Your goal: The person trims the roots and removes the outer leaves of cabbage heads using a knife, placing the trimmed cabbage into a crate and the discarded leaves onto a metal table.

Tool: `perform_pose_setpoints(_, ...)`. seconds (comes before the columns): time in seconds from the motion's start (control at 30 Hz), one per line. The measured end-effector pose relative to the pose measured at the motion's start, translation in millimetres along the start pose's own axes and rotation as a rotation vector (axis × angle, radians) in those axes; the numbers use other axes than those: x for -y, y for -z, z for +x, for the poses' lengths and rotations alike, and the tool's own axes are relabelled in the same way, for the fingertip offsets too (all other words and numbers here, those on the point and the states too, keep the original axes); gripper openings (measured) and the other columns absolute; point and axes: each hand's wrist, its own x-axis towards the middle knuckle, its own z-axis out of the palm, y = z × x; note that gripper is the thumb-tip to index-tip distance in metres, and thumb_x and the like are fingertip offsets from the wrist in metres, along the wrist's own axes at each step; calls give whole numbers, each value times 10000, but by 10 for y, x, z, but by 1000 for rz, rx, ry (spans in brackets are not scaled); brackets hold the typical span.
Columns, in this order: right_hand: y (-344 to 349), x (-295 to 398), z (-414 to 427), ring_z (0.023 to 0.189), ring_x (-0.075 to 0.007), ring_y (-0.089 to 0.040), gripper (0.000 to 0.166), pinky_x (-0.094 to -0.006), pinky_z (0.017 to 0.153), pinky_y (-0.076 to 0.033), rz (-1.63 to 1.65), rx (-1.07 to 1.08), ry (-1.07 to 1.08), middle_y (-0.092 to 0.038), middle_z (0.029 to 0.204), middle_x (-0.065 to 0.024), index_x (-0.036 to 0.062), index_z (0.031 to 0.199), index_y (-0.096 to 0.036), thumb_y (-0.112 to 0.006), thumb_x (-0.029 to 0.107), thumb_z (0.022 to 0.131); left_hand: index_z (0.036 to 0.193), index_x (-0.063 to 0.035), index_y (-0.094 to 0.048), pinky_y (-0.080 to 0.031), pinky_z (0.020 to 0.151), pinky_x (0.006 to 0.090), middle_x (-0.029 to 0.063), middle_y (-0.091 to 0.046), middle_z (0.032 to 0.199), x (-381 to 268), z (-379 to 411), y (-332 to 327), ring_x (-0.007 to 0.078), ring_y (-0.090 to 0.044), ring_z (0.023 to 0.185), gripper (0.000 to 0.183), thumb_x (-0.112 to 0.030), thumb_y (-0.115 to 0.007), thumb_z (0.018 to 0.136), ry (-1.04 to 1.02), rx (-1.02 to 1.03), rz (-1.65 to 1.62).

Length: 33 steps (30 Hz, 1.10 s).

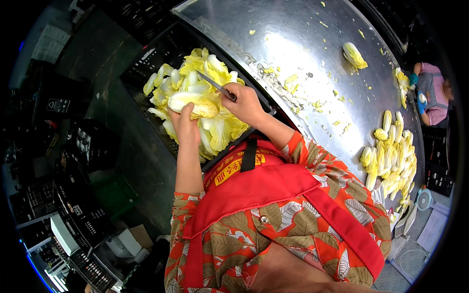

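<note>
My left hand grips a small yellow-white napa cabbage head from below, its pale stem end pointing left. In my right hand is a knife with a dark handle, its blade pointing up and left, away from my wrist. The right fingers are close to the cabbage's leafy end; whether they touch it is unclear. Both hands are over a black plastic crate heaped with loose cabbage leaves.
A metal table adjoins the crate, with leaf scraps scattered over it. One cabbage lies farther back; a cabbage pile sits at right. Across the table, a gloved person handles cabbage. Dark crates stand at left.
</note>
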Motion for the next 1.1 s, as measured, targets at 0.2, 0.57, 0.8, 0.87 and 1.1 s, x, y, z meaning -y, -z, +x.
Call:
perform_pose_setpoints(0.2,164,225,56,496,-93,-541,165,-240,482,-426,450,187,-387,-549,614,-10,-17,946,-613,-551,61,814,1353,-88,-293,-432,923,402,128,-452,1240,-114,13,54,265,-481,1134,630,-68,-531,770,110,126,0)
perform_pose_setpoints(0.57,-1,121,-7,769,-154,-584,549,-271,711,-475,141,239,39,-624,884,-92,54,1161,-597,-770,274,689,1302,-54,-315,-416,911,349,116,-456,1191,-52,9,-10,215,-482,1088,595,-14,-546,755,43,91,70)
perform_pose_setpoints(0.8,129,67,62,509,-75,-511,315,-253,519,-444,479,463,-344,-589,641,-44,49,1091,-645,-661,189,809,1340,-60,-322,-423,942,353,119,-464,1210,-95,26,76,236,-495,1102,613,5,-506,758,110,265,109)
perform_pose_setpoints(0.87,142,111,51,496,-119,-535,265,-272,516,-451,393,412,-312,-593,623,-62,55,1035,-662,-655,176,799,1363,-65,-300,-418,957,356,124,-469,1218,-179,21,45,239,-499,1109,653,19,-506,749,134,316,120)
perform_pose_setpoints(1.1,50,14,-4,560,-327,-568,63,-369,516,-455,-67,-30,46,-572,607,-131,52,755,-623,-626,108,727,1391,-84,-273,-429,941,334,120,-466,1244,-275,59,60,204,-491,1130,760,93,-541,702,137,462,172)
